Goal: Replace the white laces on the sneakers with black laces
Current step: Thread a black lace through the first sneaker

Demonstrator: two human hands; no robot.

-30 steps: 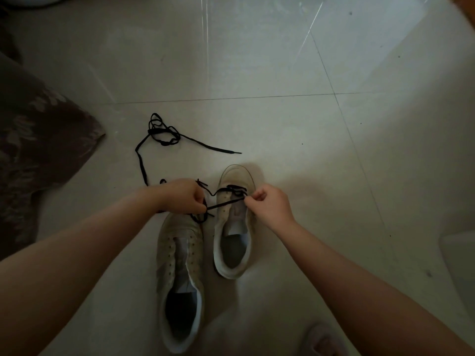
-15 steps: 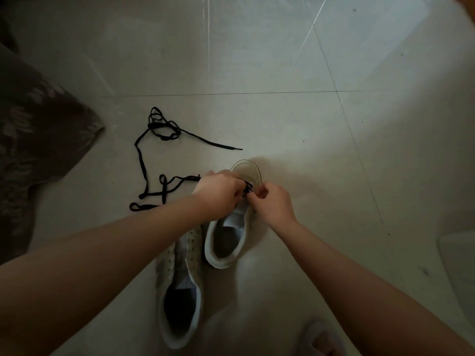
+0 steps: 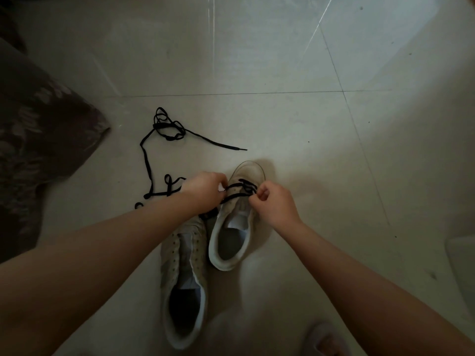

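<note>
A: Which step?
B: Threading. Nearest, the unlaced sneaker [image 3: 183, 276] waits. Beyond it, the left hand [image 3: 205, 192] and right hand [image 3: 272, 204] each pinch the black lace [image 3: 241, 190] across the far sneaker [image 3: 239, 227].
A: Next?
B: Probably the next eyelet. The spare black lace [image 3: 167, 129] lies beyond the left hand.

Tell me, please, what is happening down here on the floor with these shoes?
A person is threading a black lace through the eyelets near the toe of the right-hand sneaker. The left hand and the right hand each pinch part of that lace. The other sneaker lies beside it with bare eyelets. A second black lace lies loose on the tiled floor. No white laces are in view.
</note>
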